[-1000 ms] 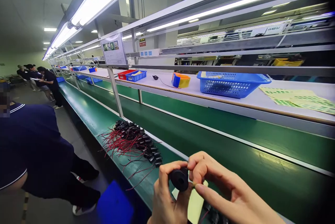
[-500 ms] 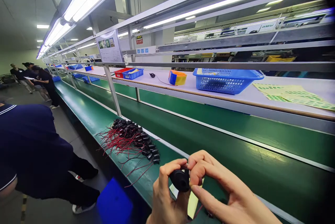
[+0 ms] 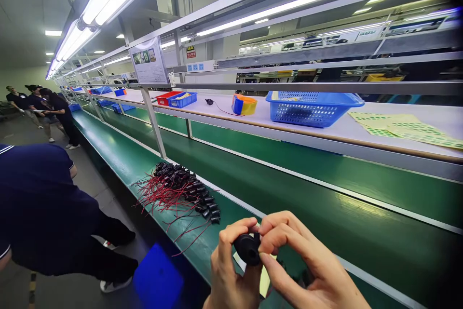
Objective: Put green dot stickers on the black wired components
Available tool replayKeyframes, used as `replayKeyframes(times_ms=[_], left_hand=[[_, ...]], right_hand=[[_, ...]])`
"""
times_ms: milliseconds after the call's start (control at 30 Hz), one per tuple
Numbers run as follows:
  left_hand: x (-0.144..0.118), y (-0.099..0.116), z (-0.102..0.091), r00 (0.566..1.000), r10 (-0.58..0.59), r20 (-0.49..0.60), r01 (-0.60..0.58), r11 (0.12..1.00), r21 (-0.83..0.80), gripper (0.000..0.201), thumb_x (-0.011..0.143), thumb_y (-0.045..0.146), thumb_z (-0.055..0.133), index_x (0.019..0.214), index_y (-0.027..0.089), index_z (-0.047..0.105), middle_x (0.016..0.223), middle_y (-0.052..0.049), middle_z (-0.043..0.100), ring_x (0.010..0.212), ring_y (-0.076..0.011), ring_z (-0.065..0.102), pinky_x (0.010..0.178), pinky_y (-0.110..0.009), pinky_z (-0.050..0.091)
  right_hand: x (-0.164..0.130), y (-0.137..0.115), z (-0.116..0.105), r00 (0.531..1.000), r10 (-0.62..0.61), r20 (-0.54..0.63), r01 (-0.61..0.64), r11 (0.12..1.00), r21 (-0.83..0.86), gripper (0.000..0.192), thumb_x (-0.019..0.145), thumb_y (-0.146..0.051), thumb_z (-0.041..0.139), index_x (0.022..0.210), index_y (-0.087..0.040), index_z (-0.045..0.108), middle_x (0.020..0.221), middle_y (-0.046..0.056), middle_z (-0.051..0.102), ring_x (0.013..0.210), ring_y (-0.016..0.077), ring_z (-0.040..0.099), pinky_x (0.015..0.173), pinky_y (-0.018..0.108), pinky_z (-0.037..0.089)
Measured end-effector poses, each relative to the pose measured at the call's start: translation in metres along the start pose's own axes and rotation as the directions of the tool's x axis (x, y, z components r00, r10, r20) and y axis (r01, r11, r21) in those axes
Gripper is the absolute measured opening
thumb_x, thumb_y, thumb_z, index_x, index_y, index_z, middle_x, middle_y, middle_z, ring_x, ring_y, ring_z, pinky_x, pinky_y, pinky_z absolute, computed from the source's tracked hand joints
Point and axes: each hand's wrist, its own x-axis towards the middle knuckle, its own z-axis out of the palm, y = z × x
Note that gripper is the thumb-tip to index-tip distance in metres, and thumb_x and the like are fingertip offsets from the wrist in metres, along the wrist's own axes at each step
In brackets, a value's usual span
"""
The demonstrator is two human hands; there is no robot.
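Observation:
My left hand (image 3: 231, 263) grips a black round part (image 3: 247, 249) with a hole in its face, thumb and fingers around it. My right hand (image 3: 304, 263) pinches at the part's right edge, its fingertips pressed against it. What lies between those fingertips is hidden. Beneath the hands shows a pale yellow sheet (image 3: 265, 281), partly covered by fingers. On the green bench to the left lies a pile of black cylindrical parts (image 3: 188, 186) with red wires (image 3: 162, 191) trailing toward the front edge.
A person in dark clothes (image 3: 43, 212) bends at the left, near a blue object (image 3: 158, 275). The raised shelf bears a blue basket (image 3: 307, 111), a tape roll (image 3: 244, 105), small bins (image 3: 183, 100) and green-dotted sheets (image 3: 405, 128). More people stand far left.
My right thumb and fingertips have shifted slightly left, closer against the black round part. The left hand keeps its hold. My view has moved a little, and the distant people have changed posture.

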Motion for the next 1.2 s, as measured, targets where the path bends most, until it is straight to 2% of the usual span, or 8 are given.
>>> replayKeyframes(times_ms=[267, 433, 533, 667, 733, 867, 1067, 1200], left_hand=[[0.001, -0.001, 0.002, 0.999, 0.003, -0.042, -0.002, 1.000, 0.020, 0.037, 0.096, 0.025, 0.061, 0.130, 0.036, 0.051, 0.126, 0.001, 0.070, 0.112, -0.0124, 0.069, 0.096, -0.020, 0.056], [0.007, -0.006, -0.008, 0.985, 0.108, 0.135, -0.103, 0.994, -0.040, 0.039, 0.099, 0.020, 0.051, 0.135, 0.035, 0.048, 0.121, -0.002, 0.067, 0.102, -0.0126, 0.068, 0.091, -0.022, 0.056], [0.017, -0.003, -0.026, 0.940, -0.045, 0.338, 0.070, 0.996, -0.063, 0.036, 0.096, 0.016, 0.053, 0.129, 0.031, 0.052, 0.115, -0.002, 0.068, 0.102, -0.0151, 0.067, 0.091, -0.025, 0.052], [0.032, 0.013, -0.047, 0.768, -0.318, 0.557, 0.359, 0.932, 0.036, 0.030, 0.093, 0.017, 0.060, 0.122, 0.024, 0.060, 0.109, -0.003, 0.070, 0.099, -0.0175, 0.064, 0.090, -0.026, 0.048], [0.036, 0.017, -0.050, 0.725, -0.366, 0.584, 0.412, 0.909, 0.059, 0.027, 0.091, 0.020, 0.063, 0.118, 0.020, 0.063, 0.104, -0.004, 0.069, 0.093, -0.0175, 0.061, 0.084, -0.025, 0.047], [0.034, 0.014, -0.045, 0.717, -0.350, 0.603, 0.496, 0.864, -0.088, 0.037, 0.090, 0.030, 0.067, 0.123, 0.017, 0.059, 0.111, -0.008, 0.066, 0.099, -0.0197, 0.060, 0.087, -0.028, 0.046], [0.020, 0.009, -0.039, 0.723, -0.303, 0.621, 0.628, 0.662, -0.408, 0.052, 0.087, 0.039, 0.069, 0.133, 0.019, 0.053, 0.127, -0.012, 0.061, 0.125, -0.0279, 0.055, 0.108, -0.041, 0.039], [0.018, 0.019, -0.035, 0.736, -0.364, 0.571, 0.638, 0.656, -0.403, 0.046, 0.092, 0.043, 0.058, 0.129, 0.017, 0.055, 0.124, -0.013, 0.062, 0.120, -0.0288, 0.055, 0.104, -0.043, 0.039]], right_hand=[[-0.002, 0.006, 0.016, 0.994, -0.027, -0.107, 0.031, 0.999, 0.036, 0.009, 0.093, -0.020, 0.054, 0.092, -0.029, 0.054, 0.093, -0.001, 0.059, 0.087, 0.0138, 0.062, 0.076, 0.022, 0.053], [-0.007, 0.019, 0.030, 0.995, 0.088, -0.054, -0.075, 0.977, 0.198, 0.012, 0.094, -0.023, 0.049, 0.103, -0.031, 0.052, 0.098, -0.001, 0.057, 0.093, 0.0142, 0.059, 0.081, 0.021, 0.053], [-0.007, 0.029, 0.029, 0.994, 0.108, 0.035, -0.113, 0.968, 0.222, 0.011, 0.097, -0.026, 0.047, 0.103, -0.030, 0.054, 0.096, -0.001, 0.057, 0.086, 0.0130, 0.058, 0.078, 0.021, 0.053], [-0.007, 0.041, 0.016, 0.975, 0.017, 0.223, -0.048, 0.990, 0.134, 0.032, 0.094, -0.026, 0.056, 0.125, -0.032, 0.056, 0.105, 0.002, 0.060, 0.090, 0.0138, 0.062, 0.076, 0.023, 0.056], [-0.009, 0.045, 0.010, 0.964, -0.015, 0.266, 0.006, 0.999, 0.037, 0.043, 0.091, -0.023, 0.061, 0.133, -0.033, 0.055, 0.107, 0.004, 0.060, 0.094, 0.0152, 0.064, 0.072, 0.023, 0.057], [-0.008, 0.045, 0.004, 0.973, -0.064, 0.223, 0.080, 0.995, -0.065, 0.042, 0.086, -0.018, 0.065, 0.125, -0.033, 0.063, 0.103, 0.003, 0.064, 0.092, 0.0153, 0.068, 0.075, 0.023, 0.060], [-0.005, 0.037, -0.001, 0.966, -0.254, 0.047, 0.259, 0.952, -0.161, 0.033, 0.083, -0.024, 0.075, 0.113, -0.030, 0.064, 0.097, 0.000, 0.071, 0.077, 0.0113, 0.070, 0.067, 0.016, 0.060], [-0.011, 0.039, 0.002, 0.935, -0.353, 0.010, 0.340, 0.893, -0.296, 0.029, 0.087, -0.026, 0.071, 0.115, -0.023, 0.063, 0.098, 0.006, 0.075, 0.073, 0.0136, 0.071, 0.064, 0.020, 0.061]])
